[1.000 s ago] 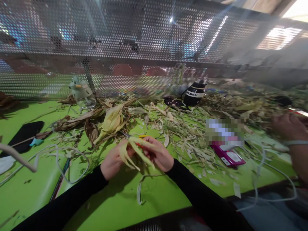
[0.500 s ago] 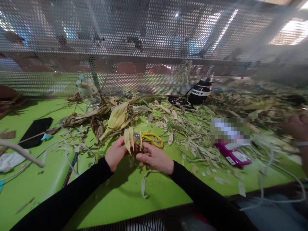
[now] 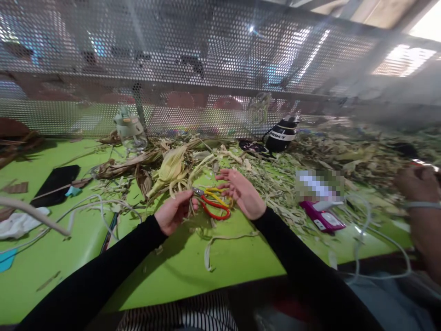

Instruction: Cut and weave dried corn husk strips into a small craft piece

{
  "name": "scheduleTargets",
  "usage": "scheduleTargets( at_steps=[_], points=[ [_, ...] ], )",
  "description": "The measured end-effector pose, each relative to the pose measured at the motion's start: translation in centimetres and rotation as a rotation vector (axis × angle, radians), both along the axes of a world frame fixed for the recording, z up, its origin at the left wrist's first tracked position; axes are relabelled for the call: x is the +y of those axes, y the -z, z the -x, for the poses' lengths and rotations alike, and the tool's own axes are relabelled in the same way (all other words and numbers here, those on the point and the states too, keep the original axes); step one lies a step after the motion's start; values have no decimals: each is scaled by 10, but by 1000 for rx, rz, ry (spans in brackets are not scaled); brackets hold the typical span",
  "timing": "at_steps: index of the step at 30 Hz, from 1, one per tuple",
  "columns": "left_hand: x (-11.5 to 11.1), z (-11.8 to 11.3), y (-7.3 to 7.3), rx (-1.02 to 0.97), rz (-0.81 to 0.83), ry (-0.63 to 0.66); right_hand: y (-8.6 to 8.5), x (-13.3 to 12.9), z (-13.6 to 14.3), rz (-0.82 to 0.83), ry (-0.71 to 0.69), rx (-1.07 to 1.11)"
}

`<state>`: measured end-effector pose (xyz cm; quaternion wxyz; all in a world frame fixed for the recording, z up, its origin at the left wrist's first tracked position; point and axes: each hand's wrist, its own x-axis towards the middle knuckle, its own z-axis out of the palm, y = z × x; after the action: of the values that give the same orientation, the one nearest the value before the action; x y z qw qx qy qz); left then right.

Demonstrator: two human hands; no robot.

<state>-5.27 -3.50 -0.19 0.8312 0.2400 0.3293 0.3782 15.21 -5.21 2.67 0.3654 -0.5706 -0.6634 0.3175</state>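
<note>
Perforated metal panelling (image 3: 206,50) stands behind the green desk (image 3: 155,285). The left hand (image 3: 176,210) pinches thin husk strips (image 3: 190,209); just beside, scissors (image 3: 207,201) show their red handle, hidden moments earlier; the right hand (image 3: 241,193) has moved rightward, fingers spread.

A grey metal screen full of little holes (image 3: 213,46) stands along the back edge of the green table (image 3: 155,285). Near that edge are a clear bottle with a pale green top (image 3: 131,131), on the left, and a black bottle with a white band (image 3: 280,143), more to the right. On the left side of the table lie a flat black thing (image 3: 55,177), a small teal scrap (image 3: 73,191) by its corner, and a crumpled white tissue (image 3: 20,225). Near the front edge, on the right, sits a pink gadget (image 3: 322,216), with a loopy white cord (image 3: 357,253) beside it
</note>
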Motion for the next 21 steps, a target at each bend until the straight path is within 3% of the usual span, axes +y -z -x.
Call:
scheduleTargets(
  at_steps=[1, 3, 8, 12, 18, 19, 21],
  points=[
    [2, 1, -1, -7, -11, -49, 2, 2, -2, 6, 12, -245],
    [6, 3, -2, -22, -39, -117, 8, 5, -2, 52, -6, -508],
    [10, 7, -4, -29, -126, -90, 19, 3, 14, 99, -71, -758],
    [9, 7, -6, -20, -189, -101, 9, 5, 27, 144, -34, -887],
    [17, 4, -4, -63, -197, -255, -29, -3, 2, 203, 28, -920],
    [18, 4, -4, -78, -200, -271, -33, -9, -5, 216, 9, -865],
    [21, 4, -3, -105, -211, -288, -36, -26, -14, 317, -51, -519]
  ],
)
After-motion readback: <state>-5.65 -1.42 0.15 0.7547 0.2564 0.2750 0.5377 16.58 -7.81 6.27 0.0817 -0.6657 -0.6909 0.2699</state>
